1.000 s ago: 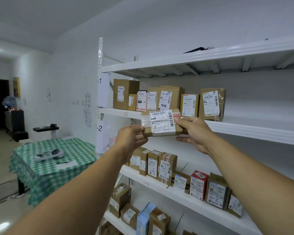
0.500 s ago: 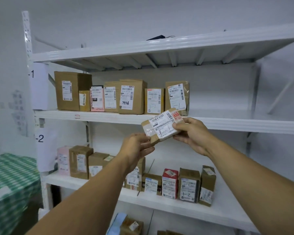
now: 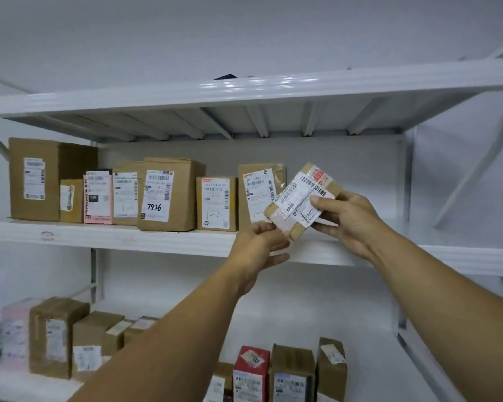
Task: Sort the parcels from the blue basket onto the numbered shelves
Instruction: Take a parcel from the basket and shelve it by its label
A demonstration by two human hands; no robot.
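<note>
Both hands are holding the small parcel up in the air in front of the middle shelf. It is hanging just above the shelf's front edge and is not resting on it. The right hand is doing most of the work: its thumb is lying across the white label and its fingers are wrapping round the back, clamped firmly on the right end. The left hand is pinching the lower left corner between thumb and fingertips, more to steady the parcel than to carry it.

The parcel is tilting, left end down, with the label facing the person, which looks like a way of reading the code before committing to a spot. It is sitting just right of the end parcel in the row, partly covering it in this view.

That row is standing upright with labels facing out, running left past the box marked 7436 to the big carton at the far left. To the right of the row, bare shelf is showing, so the obvious slot is next in line.

Down on the lower shelf more parcels are standing, the red box among them. The blue basket is not showing in this view.

The placing is looking close. The parcel is needing to be turned upright and set down beside the end parcel without knocking it.
</note>
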